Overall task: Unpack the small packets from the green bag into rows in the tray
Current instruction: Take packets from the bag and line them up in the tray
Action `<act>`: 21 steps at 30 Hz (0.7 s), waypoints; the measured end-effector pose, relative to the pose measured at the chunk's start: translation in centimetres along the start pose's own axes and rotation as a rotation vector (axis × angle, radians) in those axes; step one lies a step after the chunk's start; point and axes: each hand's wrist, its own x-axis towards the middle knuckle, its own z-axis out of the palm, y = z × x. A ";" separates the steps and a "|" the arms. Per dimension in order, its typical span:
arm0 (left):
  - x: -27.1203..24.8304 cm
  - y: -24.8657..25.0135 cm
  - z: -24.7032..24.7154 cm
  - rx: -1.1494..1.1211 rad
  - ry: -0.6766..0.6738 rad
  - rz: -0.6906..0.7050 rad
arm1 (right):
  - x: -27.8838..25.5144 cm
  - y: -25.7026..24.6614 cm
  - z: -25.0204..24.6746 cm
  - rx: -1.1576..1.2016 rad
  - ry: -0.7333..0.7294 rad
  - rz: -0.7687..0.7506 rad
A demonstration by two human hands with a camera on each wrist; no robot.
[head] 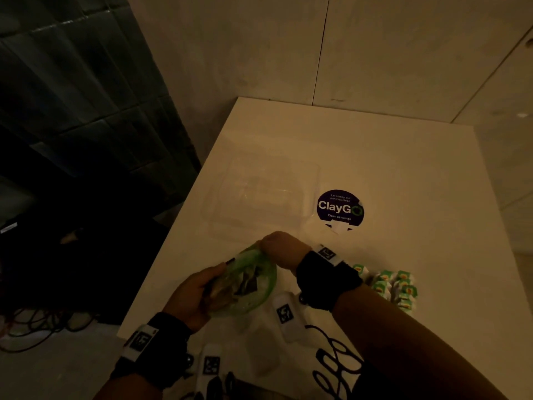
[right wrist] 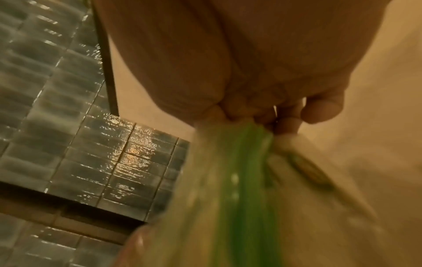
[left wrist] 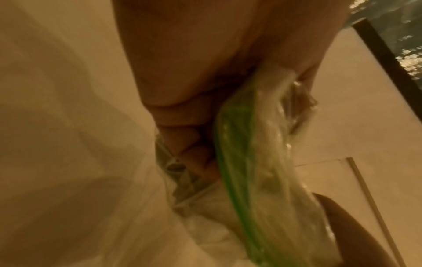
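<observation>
Dim warm light falls on our glossy white table (head: 389, 157), with dark tiled wall at the upper left of the frame. We hold the green bag (head: 251, 280), a crinkly see-through plastic pouch with a green zip band, low in the centre: our left hand (head: 190, 295) grips its side, and our right hand (head: 278, 248) pinches its top edge. We judge the step to be opening or emptying the bag. Small packets (head: 395, 287), green and white, lie heaped at the lower right. Just above the hands sits the clear, shallow plastic tray (head: 313, 180), seemingly unfilled; next we need packets carried there and laid in rows.
</observation>
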 end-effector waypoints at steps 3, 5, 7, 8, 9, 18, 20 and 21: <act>0.4 -0.7 0.6 -0.120 0.047 0.019 | -0.3 0.6 0.5 -0.065 0.174 -0.030; 0.7 -1.5 0.8 -0.230 0.059 0.015 | -1.3 1.1 1.2 -0.008 0.252 -0.052; 0.9 -2.1 1.0 -0.305 0.033 0.011 | -2.4 1.3 1.4 -0.034 0.274 -0.042; 1.0 -2.2 1.1 -0.343 0.023 0.007 | -2.7 1.4 1.5 -0.059 0.274 -0.010; 1.1 -2.3 1.2 -0.376 0.021 0.002 | -2.8 1.7 1.6 -0.080 0.275 0.020; 1.1 -2.4 0.2 -0.097 0.156 0.001 | -1.8 2.8 -0.2 0.820 0.103 0.180; 1.0 -2.4 0.4 0.286 0.353 0.120 | -1.9 3.2 -0.6 0.828 0.037 0.180; 0.9 -2.3 0.7 0.449 0.401 0.222 | -1.8 3.3 -0.6 0.765 0.016 0.165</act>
